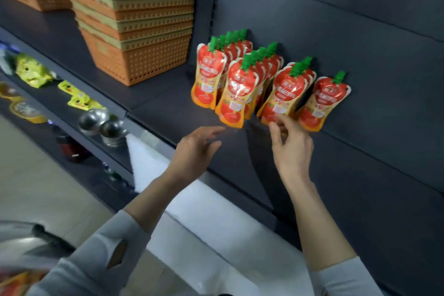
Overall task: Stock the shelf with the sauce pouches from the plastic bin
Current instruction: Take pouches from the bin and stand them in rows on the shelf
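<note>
Front ketchup pouch is best squared up at its base tbh; grip of left hand is apart, that of right hand can't be told.

The sauce pouches are red over orange-yellow with green caps. Upper left, the perforated baskets are orange and tan; the shelf is dark grey.

Rear sauce pouches mostly hidden behind front ones, left hand motion-blurred
</note>
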A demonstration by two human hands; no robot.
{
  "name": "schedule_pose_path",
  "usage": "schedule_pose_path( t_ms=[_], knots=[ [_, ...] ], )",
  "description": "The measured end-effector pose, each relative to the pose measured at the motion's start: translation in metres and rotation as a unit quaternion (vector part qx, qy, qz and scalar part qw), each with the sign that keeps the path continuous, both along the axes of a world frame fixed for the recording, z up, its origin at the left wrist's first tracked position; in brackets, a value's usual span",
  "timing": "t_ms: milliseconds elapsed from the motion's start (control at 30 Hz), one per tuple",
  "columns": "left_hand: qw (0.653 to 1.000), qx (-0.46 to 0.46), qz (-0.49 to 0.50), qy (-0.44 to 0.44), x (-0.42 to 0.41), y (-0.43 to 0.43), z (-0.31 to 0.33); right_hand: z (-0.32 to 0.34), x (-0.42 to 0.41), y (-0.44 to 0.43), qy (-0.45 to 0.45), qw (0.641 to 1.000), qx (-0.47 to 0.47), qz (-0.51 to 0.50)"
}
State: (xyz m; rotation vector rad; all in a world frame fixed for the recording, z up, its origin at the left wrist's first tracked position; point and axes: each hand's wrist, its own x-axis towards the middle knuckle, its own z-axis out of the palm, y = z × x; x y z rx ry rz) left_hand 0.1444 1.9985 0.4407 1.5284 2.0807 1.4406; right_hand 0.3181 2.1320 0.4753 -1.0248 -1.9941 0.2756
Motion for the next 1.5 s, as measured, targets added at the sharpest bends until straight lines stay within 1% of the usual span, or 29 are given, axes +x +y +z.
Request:
schedule_pose_path(
  t_ms=[100, 200, 300, 400, 467, 533, 667, 767, 900, 967, 1133, 1267, 1333, 1400, 1467, 1500],
  knots=[
    [0.997, 0.006, 0.050, -0.051, -0.023, -0.065, -0.018, -0.031, -0.027, -0.059, -0.016, 0.998, -0.007, 0.064],
    [0.989, -0.023, 0.117, -0.086, -0.047, -0.140, -0.045, -0.060, -0.059, -0.127, -0.024, 0.992, -0.010, 0.121],
    [0.971, -0.059, 0.197, -0.125, -0.065, -0.218, -0.082, -0.096, -0.090, -0.193, -0.052, 0.978, -0.054, 0.196],
    [0.941, -0.098, 0.273, -0.173, -0.072, -0.292, -0.122, -0.143, -0.122, -0.249, -0.110, 0.952, -0.071, 0.276],
    [0.923, -0.136, 0.307, -0.186, -0.071, -0.338, -0.150, -0.174, -0.143, -0.282, -0.140, 0.932, -0.083, 0.323],
    [0.904, -0.163, 0.335, -0.212, -0.070, -0.377, -0.177, -0.199, -0.164, -0.312, -0.194, 0.903, -0.129, 0.361],
    [0.852, -0.186, 0.390, -0.296, -0.067, -0.434, -0.225, -0.244, -0.208, -0.357, -0.328, 0.817, -0.191, 0.435],
    [0.814, -0.207, 0.432, -0.328, -0.071, -0.460, -0.259, -0.284, -0.253, -0.381, -0.427, 0.748, -0.198, 0.469],
    [0.769, -0.244, 0.477, -0.347, -0.087, -0.468, -0.293, -0.336, -0.319, -0.404, -0.515, 0.683, -0.178, 0.486],
    [0.748, -0.264, 0.494, -0.357, -0.100, -0.469, -0.314, -0.367, -0.354, -0.419, -0.541, 0.656, -0.165, 0.499],
    [0.715, -0.297, 0.512, -0.372, -0.135, -0.469, -0.373, -0.450, -0.421, -0.459, -0.563, 0.622, -0.123, 0.529],
    [0.688, -0.311, 0.536, -0.378, -0.163, -0.469, -0.422, -0.496, -0.442, -0.480, -0.604, 0.596, -0.129, 0.512],
    [0.664, -0.310, 0.559, -0.387, -0.176, -0.470, -0.445, -0.510, -0.444, -0.483, -0.606, 0.598, -0.125, 0.509],
    [0.628, -0.332, 0.578, -0.401, -0.185, -0.472, -0.462, -0.513, -0.445, -0.483, -0.601, 0.606, -0.116, 0.509],
    [0.601, -0.355, 0.582, -0.417, -0.192, -0.471, -0.472, -0.508, -0.445, -0.482, -0.608, 0.592, -0.126, 0.514],
    [0.593, -0.367, 0.581, -0.419, -0.193, -0.471, -0.474, -0.504, -0.445, -0.480, -0.613, 0.581, -0.137, 0.518]
  ],
)
